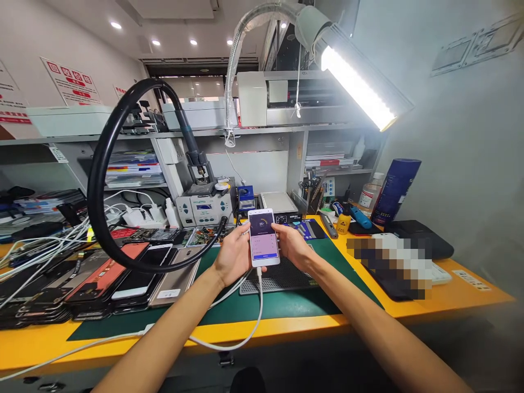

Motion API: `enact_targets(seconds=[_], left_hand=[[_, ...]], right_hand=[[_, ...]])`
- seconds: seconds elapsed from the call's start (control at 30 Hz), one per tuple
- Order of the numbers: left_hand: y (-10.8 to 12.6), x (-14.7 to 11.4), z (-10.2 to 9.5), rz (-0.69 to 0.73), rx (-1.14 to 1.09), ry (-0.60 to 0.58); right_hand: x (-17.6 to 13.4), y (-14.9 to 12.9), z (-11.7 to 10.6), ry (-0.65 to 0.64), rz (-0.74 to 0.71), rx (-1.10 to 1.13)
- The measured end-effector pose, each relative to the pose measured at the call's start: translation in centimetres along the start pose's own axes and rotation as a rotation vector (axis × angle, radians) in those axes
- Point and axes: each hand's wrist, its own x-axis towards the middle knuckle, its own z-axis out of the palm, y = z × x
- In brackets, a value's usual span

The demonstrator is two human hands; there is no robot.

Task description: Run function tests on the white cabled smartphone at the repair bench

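Note:
A white smartphone (264, 240) is held upright between my two hands, its lit screen facing me with a dial on the dark upper part and a blue bar near the bottom. My left hand (234, 252) wraps the phone's left edge, with fingertips showing under its lower end. At the right edge, my right hand (291, 245) grips with the thumb near the screen; its other fingers are hidden behind. A white charging cable (261, 305) is plugged into the phone's bottom and loops down past the table edge. Below the phone lies a dark perforated plate (286, 281) on the green mat (327, 303).
Stacked phones (135, 273) fill the left side beneath a thick black hose (96, 180). A hot-air station (204, 207) stands behind. A lit lamp (356, 82) hangs overhead. Right are a yellow bottle (343, 224), a clear bottle (370, 195) and a blurred-out patch.

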Motion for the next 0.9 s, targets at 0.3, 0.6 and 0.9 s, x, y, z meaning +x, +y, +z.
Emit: enact_targets(seconds=[0.3,0.6,0.9], left_hand=[[0.12,-0.08,0.24,0.011,0.022,0.002],[-0.03,-0.11,0.21,0.007,0.026,0.01],[-0.01,-0.02,0.04,0.015,0.027,0.004]], right_hand=[[-0.24,-0.18,0.29,0.007,-0.015,-0.029],[-0.21,-0.12,0.15,-0.02,-0.028,-0.044],[-0.44,-0.36,0.38,0.001,-0.022,-0.045]])
